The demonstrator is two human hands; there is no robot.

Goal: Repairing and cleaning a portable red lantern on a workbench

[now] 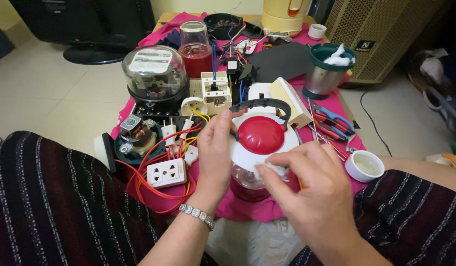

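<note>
Presently, head view, looking down at a low bench draped in pink cloth.

Left hand: fingers curled against the 9 o'clock side of a white-and-red jug lid, steadying it. Right hand: fingertips pinching a small white wad, pressed to the lid's rim at 5 o'clock. Lid sits on a clear jug with a red base, at the near edge of the bench between the knees; black handle arches over it at 12 o'clock.

Risks, as judged: jug stands close to the bench edge, so a hard push from the right hand could tip it toward the lap. Loose red wires lie just beside the left wrist; a bracelet could snag them and drag the white socket block.

Around: motor at 9 o'clock; domed glass meter at 10; second blender jar at 11; steel cup with green rim at 1; pliers at 2; small white cup at 3, near the right hand. Clutter crowds the far side; near side free.
</note>
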